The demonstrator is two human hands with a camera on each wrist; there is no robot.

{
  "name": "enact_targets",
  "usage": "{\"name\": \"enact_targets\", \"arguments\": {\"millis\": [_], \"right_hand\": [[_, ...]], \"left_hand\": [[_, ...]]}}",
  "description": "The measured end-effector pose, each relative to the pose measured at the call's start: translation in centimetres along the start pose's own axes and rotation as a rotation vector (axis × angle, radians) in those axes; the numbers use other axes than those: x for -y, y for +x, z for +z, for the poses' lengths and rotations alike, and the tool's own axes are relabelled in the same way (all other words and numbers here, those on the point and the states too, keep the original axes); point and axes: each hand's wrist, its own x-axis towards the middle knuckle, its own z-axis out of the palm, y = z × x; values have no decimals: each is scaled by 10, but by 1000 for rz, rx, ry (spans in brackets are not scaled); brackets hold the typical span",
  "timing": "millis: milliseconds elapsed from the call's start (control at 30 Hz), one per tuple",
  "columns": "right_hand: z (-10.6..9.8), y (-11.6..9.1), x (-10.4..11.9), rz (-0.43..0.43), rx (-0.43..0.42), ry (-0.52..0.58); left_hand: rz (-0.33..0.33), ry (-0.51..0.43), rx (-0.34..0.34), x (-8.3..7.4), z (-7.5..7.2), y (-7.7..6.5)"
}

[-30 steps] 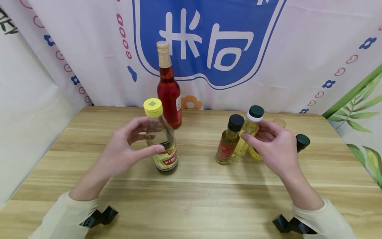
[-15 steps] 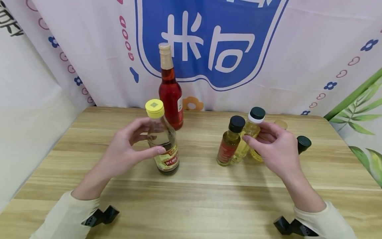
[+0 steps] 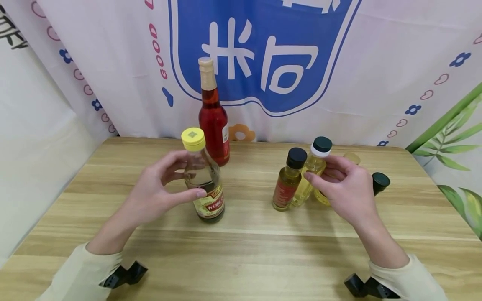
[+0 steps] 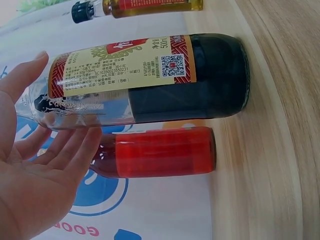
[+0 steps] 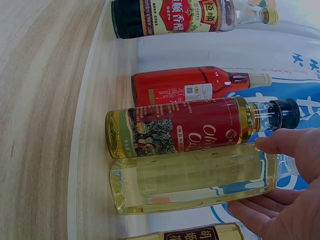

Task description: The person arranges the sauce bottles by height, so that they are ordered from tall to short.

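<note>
A glass bottle with a yellow cap (image 3: 205, 177) is seen standing upright to the left of the table's middle, set well away from the back edge. It is round and smooth, and it is partly filled with dark liquid. A red and cream paper label is wrapped round it. The bottle is grasped by the left hand (image 3: 156, 192), with the thumb laid on the front and the fingers bent round behind.

To the right of the table's middle, a bottle of pale oil (image 5: 192, 180) is seen standing. It is clear, with flat sides, and is topped with a dark green cap and a white ring. It is grasped by the right hand (image 3: 348, 188) between thumb and fingers.

Right beside it, on the side away from the right edge, a round olive oil bottle (image 3: 287, 188) is seen, with a red label and a shiny black cap. Nearer the right edge, a dark green lid (image 3: 381, 180) is partly covered by the hand.

Close to the back edge, a tall red bottle (image 3: 214, 125) with a cream top is placed. The table (image 3: 241, 267) is covered in stripy wood grain. Behind it, a thin, wrinkly cloth (image 3: 384, 62) is hung.
</note>
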Motion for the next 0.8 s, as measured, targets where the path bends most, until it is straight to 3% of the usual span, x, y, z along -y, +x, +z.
{"name": "enact_targets", "arguments": {"millis": [800], "right_hand": [[1, -1, -1, 1, -2, 0]], "left_hand": [[-3, -36, 35, 5, -1, 1]]}}
